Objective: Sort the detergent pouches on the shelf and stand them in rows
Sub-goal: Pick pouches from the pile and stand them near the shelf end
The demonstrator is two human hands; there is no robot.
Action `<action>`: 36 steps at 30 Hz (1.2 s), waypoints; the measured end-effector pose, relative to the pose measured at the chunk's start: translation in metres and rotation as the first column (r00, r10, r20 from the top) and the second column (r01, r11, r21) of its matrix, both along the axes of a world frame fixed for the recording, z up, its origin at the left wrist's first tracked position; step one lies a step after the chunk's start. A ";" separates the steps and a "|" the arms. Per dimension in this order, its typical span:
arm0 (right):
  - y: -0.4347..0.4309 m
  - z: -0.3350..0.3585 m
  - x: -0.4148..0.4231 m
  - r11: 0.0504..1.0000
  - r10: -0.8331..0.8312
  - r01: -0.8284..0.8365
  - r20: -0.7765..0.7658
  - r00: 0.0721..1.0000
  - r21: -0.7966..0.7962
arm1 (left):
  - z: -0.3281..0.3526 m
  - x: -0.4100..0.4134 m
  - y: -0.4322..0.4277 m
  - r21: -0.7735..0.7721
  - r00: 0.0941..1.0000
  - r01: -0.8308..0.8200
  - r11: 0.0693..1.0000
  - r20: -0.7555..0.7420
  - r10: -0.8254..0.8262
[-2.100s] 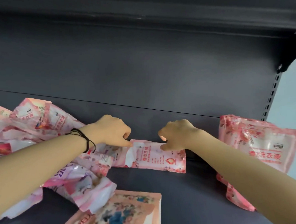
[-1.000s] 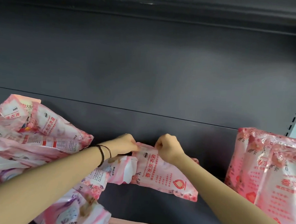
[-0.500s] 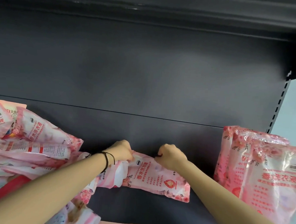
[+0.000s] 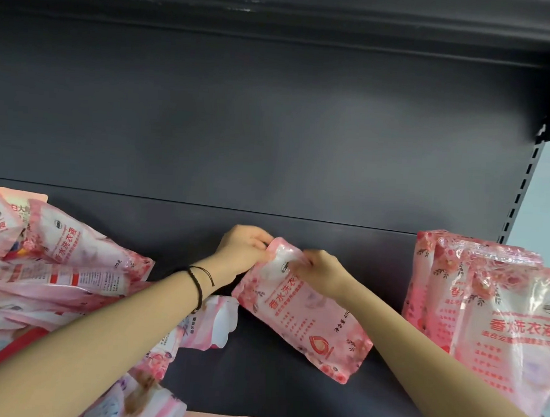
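Pink floral pouch [image 4: 305, 316], tilted, red lettering.

Black wrist cord [image 4: 198, 284]; pale wall [image 4: 544, 205] at right

I see a pink pouch [image 4: 306, 310] with red lettering, a red emblem and small rose prints along its lower edge, whitish near its top. The heap of pouches [image 4: 57, 269] at my left is pink and white with red bars and text. The standing pouches [image 4: 492, 315] at right are glossy pink, flower-printed, with red characters. My left wrist carries a black braided cord [image 4: 198, 284]. The shelf [image 4: 271, 398] and its back panel [image 4: 272, 127] are plain dark grey
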State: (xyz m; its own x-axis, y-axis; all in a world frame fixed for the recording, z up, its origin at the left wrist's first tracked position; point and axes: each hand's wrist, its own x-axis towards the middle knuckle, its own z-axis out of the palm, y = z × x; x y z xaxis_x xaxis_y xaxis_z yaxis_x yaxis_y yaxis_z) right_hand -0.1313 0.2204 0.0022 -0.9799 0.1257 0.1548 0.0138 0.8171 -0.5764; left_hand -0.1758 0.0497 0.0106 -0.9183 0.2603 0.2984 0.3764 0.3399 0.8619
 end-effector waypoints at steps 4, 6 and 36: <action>0.008 0.008 0.012 0.937 -0.032 -0.017 -0.136 0.990 -0.349 | 0.017 0.007 0.007 0.052 0.987 0.112 0.992 -0.118 -0.105; 0.011 0.012 0.021 0.858 -0.076 -0.060 -0.242 0.967 -0.511 | 0.020 0.011 0.006 0.073 0.981 0.117 0.990 -0.163 -0.104; 0.029 -0.042 0.143 0.757 -0.194 -0.144 -0.429 0.882 -0.637 | -0.026 0.087 0.005 0.386 0.909 0.299 0.873 0.162 -0.383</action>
State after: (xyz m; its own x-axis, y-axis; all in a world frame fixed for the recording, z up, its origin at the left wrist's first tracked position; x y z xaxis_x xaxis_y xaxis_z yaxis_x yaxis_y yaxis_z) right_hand 0.0119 0.2497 -0.0402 -0.8132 0.3818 0.4393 -0.3635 0.2562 -0.8957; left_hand -0.0886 0.0547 -0.0151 -0.8436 0.4888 0.2224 0.1944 -0.1080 0.9749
